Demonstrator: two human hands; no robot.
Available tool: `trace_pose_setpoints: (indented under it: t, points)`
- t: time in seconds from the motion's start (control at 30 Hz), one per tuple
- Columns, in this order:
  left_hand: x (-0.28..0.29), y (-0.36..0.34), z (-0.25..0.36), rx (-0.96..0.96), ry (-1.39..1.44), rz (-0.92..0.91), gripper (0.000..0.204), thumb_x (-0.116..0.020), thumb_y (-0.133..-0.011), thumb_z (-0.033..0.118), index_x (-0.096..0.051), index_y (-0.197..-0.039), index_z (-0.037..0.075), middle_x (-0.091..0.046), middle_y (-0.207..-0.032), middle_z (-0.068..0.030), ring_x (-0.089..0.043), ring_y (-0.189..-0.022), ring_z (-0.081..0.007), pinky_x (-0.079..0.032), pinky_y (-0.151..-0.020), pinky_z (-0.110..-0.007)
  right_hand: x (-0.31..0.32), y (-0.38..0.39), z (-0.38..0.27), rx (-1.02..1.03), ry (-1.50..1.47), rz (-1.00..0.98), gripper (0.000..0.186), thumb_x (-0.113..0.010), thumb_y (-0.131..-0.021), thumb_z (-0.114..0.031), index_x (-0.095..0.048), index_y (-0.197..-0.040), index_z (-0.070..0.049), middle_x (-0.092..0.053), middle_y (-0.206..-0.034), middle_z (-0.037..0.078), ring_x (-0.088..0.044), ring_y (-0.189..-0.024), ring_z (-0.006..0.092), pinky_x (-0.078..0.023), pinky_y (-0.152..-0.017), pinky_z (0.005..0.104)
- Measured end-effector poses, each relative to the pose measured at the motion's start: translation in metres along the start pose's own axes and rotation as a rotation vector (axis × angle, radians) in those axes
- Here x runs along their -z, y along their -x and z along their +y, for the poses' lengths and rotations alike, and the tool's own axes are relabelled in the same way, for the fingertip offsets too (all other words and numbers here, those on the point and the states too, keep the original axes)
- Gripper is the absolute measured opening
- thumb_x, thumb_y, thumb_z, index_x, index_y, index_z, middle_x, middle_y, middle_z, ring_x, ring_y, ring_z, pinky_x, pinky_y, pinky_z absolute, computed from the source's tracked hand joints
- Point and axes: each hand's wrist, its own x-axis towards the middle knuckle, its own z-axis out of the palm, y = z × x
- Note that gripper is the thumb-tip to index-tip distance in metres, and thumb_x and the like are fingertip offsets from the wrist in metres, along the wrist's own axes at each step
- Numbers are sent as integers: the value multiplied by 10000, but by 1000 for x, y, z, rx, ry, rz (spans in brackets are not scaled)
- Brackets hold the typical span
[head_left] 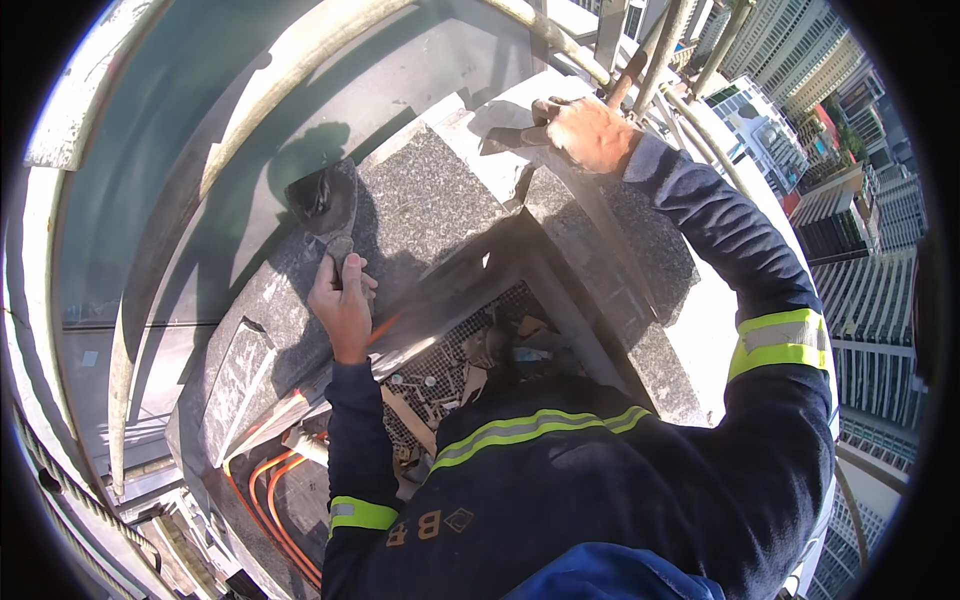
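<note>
My left hand (343, 310) is closed round the handle of a trowel-like tool with a broad dark blade (325, 205). That blade is over the speckled grey stone slab (430, 185), close to the grey wall panel. Farther off and to the right, my right hand (590, 135) has its fingers curled round a second hand tool with a flat blade (508, 138). The blade lies over a sunlit, pale patch of the stone ledge (480, 125). Shadow and glare hide the exact shape of this tool and whether it touches the stone.
Below my arms is a recess with a mesh floor (455, 340), scattered with debris and wood offcuts. Orange cables (275, 500) run at the lower left, near a tilted stone slab (240, 395). Scaffold poles (660, 60) surround the ledge; tall buildings (870, 300) stand far below at right.
</note>
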Motion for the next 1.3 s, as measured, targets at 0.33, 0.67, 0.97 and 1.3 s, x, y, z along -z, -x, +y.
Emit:
trace_pose_setpoints:
  t: [0.33,0.67,0.97,1.3]
  points:
    - [-3,1,4,-37,14,26,247,-622,-1004,166,-657,-1158,-25,-666,-880,-44,-579,-623,-62,-425,-527,-220,16,-6,-21,37,-51,140,299,-660,-796,-107,-739,-1084,-95,-675,-1017,128,-662,-889,334,-523,-786,441]
    - [-7,4,9,-53,91,78,206,-636,-996,187,-654,-1036,-14,-622,-676,-12,-546,-562,-51,-413,-502,-217,24,3,-24,-19,15,46,179,-626,-783,-126,-721,-899,-28,-636,-1058,162,-655,-960,339,-521,-826,447]
    - [-4,1,4,-30,101,31,220,-634,-994,175,-657,-1093,-21,-618,-676,-7,-534,-554,-49,-417,-504,-213,21,3,5,-26,-317,274,272,-707,-841,-190,-729,-1099,-104,-674,-942,142,-673,-912,345,-551,-780,456]
    - [-3,2,5,-61,100,0,210,-639,-996,185,-656,-1054,-16,-611,-638,-10,-498,-525,-39,-381,-486,-210,-23,-10,7,-68,-253,98,488,-788,-734,-114,-709,-1215,-91,-668,-1058,153,-667,-928,377,-533,-808,445]
